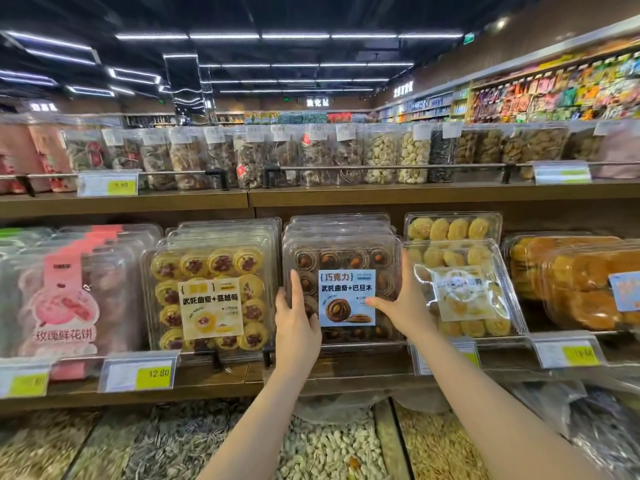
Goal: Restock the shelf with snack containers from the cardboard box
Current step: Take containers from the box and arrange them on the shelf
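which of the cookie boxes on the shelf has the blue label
The chocolate cookie box held between the left hand and right hand; its neighbours' labels are cream.

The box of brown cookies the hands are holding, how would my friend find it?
Look at the middle wooden shelf, below the row of clear snack jars. In its centre stands a clear plastic box of dark brown chocolate cookies, gripped by the left hand and right hand. Its label is blue and white, while the neighbouring yellow cookie boxes carry cream labels.
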`<state>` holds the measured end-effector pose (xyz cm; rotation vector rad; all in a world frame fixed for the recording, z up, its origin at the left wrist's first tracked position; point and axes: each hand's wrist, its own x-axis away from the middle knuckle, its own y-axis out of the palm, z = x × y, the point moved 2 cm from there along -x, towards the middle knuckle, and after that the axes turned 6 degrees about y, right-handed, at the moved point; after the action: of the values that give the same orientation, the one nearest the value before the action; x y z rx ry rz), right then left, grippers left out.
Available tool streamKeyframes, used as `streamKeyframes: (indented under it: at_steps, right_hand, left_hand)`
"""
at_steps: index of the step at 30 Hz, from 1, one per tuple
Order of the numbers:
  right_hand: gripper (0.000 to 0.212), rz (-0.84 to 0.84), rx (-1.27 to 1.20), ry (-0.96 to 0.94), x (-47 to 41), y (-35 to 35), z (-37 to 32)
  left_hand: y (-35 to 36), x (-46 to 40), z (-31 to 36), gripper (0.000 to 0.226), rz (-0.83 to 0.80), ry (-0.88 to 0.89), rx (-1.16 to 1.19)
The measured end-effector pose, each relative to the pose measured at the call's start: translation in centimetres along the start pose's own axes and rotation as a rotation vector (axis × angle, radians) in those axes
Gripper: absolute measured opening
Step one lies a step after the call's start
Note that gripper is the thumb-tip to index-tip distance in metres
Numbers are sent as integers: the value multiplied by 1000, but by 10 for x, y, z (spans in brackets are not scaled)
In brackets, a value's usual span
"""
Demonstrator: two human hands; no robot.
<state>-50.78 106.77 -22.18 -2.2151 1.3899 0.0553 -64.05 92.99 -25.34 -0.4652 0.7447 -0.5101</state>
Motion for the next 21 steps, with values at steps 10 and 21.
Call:
streamKeyframes:
  at_steps: [10,21]
  right_hand:
    - [105,-47,117,68,9,-14,-11]
    - [43,-45,274,-37,96,-94,-60]
  left_hand:
    - [-8,8,17,88,-76,-139,16]
    - [-50,47,100,36,-77,179,33]
